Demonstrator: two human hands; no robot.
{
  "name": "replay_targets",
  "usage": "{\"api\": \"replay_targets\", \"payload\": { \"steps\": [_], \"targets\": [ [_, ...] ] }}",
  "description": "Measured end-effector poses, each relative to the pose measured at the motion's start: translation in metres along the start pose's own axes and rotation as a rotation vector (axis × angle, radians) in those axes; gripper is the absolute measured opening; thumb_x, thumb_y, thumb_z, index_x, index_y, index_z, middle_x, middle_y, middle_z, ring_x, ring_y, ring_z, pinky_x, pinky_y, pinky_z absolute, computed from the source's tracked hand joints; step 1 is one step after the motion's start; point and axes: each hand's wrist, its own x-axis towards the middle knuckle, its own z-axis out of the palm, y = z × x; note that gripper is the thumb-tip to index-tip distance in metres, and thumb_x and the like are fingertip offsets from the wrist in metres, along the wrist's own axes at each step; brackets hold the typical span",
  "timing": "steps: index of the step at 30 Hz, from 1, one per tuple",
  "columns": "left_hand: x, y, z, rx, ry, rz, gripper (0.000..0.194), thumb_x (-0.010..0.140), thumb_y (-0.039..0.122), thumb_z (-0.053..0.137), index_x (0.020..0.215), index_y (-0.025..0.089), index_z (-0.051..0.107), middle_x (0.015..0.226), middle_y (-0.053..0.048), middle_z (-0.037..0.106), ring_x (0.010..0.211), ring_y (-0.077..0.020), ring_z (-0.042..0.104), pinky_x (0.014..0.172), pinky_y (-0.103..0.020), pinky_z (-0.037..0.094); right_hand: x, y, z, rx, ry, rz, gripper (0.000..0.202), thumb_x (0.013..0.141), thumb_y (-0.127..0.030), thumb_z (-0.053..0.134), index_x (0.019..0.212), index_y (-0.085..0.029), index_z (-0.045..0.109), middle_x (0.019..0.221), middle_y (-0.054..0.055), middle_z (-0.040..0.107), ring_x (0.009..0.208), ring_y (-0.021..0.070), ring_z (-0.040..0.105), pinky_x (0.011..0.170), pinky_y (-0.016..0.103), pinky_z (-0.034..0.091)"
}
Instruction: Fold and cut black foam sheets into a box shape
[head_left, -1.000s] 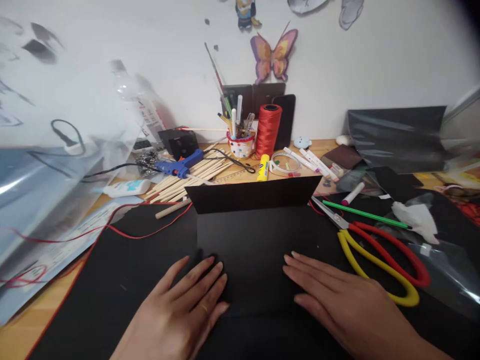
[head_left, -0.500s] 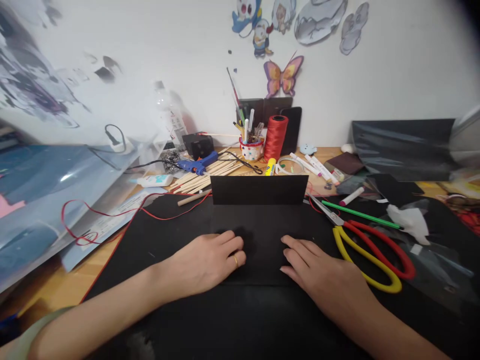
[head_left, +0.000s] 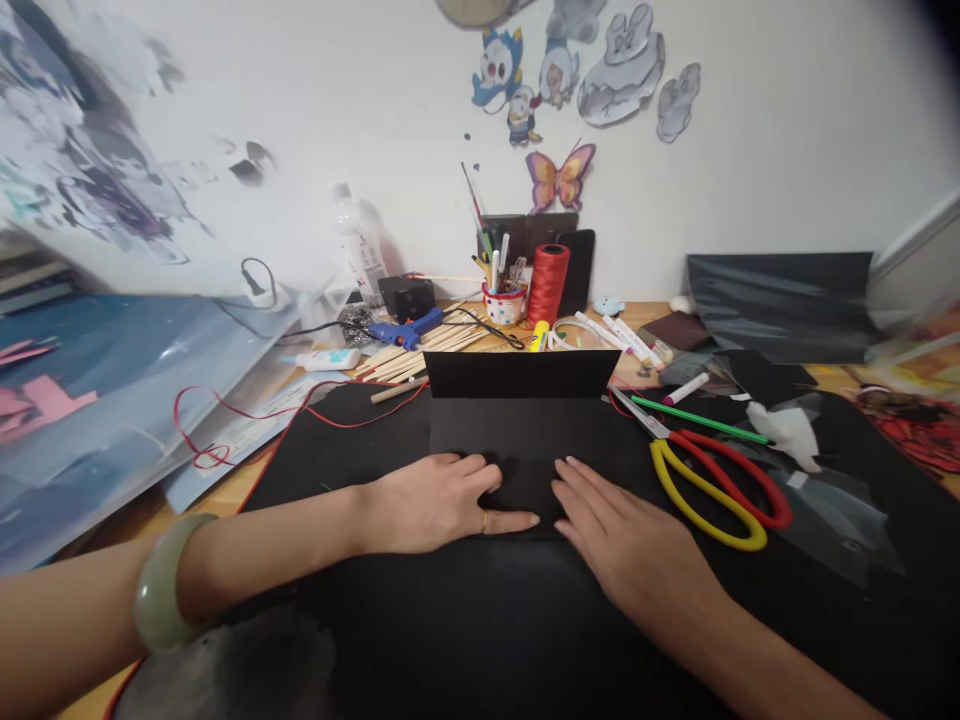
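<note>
A folded sheet of black card (head_left: 491,425) lies in front of me, its far flap (head_left: 521,373) standing up from the crease. On the left part of the card rests my left hand (head_left: 442,503), one finger stretched along the near edge and the others bent, with nothing visible in its grasp. My right hand (head_left: 626,535) lies flat with its fingers out over the card's near right corner. Beside it are large scissors (head_left: 694,450) with one red and one yellow handle, their blades pointing away from me.
A black mat (head_left: 360,620) covers the desk. Behind the card are a blue glue gun (head_left: 405,328), wooden sticks (head_left: 427,350), a pen cup (head_left: 504,305) and a red thread spool (head_left: 548,285). A green stick (head_left: 697,420) lies at right, loose red ribbon (head_left: 360,423) at left.
My left hand has shifted right, and one of its fingers now reaches out along the card's near edge. My right hand has flattened somewhat. The camera view has moved slightly.
</note>
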Motion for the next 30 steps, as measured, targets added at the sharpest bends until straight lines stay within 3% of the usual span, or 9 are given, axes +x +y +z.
{"api": "replay_targets", "payload": {
  "steps": [2, 6, 15, 20, 24, 30],
  "targets": [
    [0.000, 0.000, 0.000, -0.001, -0.002, 0.011, 0.053, 0.091, 0.016, 0.033, 0.138, 0.036, 0.020, 0.094, -0.006, 0.048, 0.078, -0.0191, 0.048, 0.063, -0.028, 0.045, -0.006, -0.011, -0.005, 0.092, -0.038, -0.091, 0.039, 0.092, -0.030, 0.037, 0.116, -0.007, 0.057, 0.124, 0.015, 0.055, 0.115, 0.0237, 0.050, 0.091, 0.037, 0.048],
    [0.000, 0.000, -0.001, -0.013, -0.011, 0.022, 0.049, 0.091, 0.017, 0.031, 0.137, 0.035, 0.024, 0.099, -0.008, 0.047, 0.082, -0.0205, 0.049, 0.063, -0.029, 0.046, -0.015, -0.025, -0.012, 0.242, -0.178, -0.099, 0.062, 0.086, -0.051, 0.039, 0.128, -0.006, 0.045, 0.135, 0.017, 0.042, 0.121, 0.0254, 0.043, 0.093, 0.038, 0.046],
    [0.000, -0.002, 0.004, 0.045, 0.015, 0.057, 0.051, 0.091, 0.014, 0.029, 0.138, 0.032, 0.022, 0.097, -0.008, 0.047, 0.079, -0.0194, 0.049, 0.065, -0.028, 0.047, -0.015, -0.021, -0.014, 0.340, -0.275, -0.041, 0.057, 0.084, -0.037, 0.049, 0.133, -0.009, 0.040, 0.140, 0.019, 0.032, 0.130, 0.0273, 0.028, 0.099, 0.045, 0.037],
    [-0.001, -0.001, 0.001, 0.082, -0.014, 0.060, 0.054, 0.091, 0.011, 0.027, 0.140, 0.030, 0.016, 0.098, -0.008, 0.046, 0.079, -0.0185, 0.048, 0.069, -0.028, 0.046, -0.036, -0.002, -0.015, 0.251, -0.300, -0.028, 0.050, 0.088, -0.036, 0.043, 0.134, -0.017, 0.037, 0.141, 0.011, 0.034, 0.129, 0.0223, 0.030, 0.099, 0.044, 0.038],
    [-0.001, 0.001, -0.003, 0.103, -0.036, 0.066, 0.059, 0.090, 0.010, 0.028, 0.140, 0.035, 0.011, 0.096, -0.006, 0.045, 0.077, -0.0175, 0.046, 0.068, -0.026, 0.045, -0.052, 0.013, -0.019, 0.189, -0.332, -0.003, 0.045, 0.091, -0.034, 0.036, 0.134, -0.020, 0.037, 0.143, 0.004, 0.031, 0.130, 0.0192, 0.029, 0.100, 0.043, 0.038],
    [-0.008, 0.001, -0.005, 0.135, -0.052, 0.068, 0.058, 0.091, 0.011, 0.026, 0.140, 0.038, 0.010, 0.098, -0.006, 0.048, 0.081, -0.0199, 0.048, 0.063, -0.027, 0.045, -0.054, 0.016, -0.023, 0.192, -0.367, 0.041, 0.042, 0.092, -0.032, 0.033, 0.134, -0.025, 0.036, 0.143, -0.001, 0.031, 0.130, 0.0172, 0.030, 0.101, 0.045, 0.036]
  ]
}}
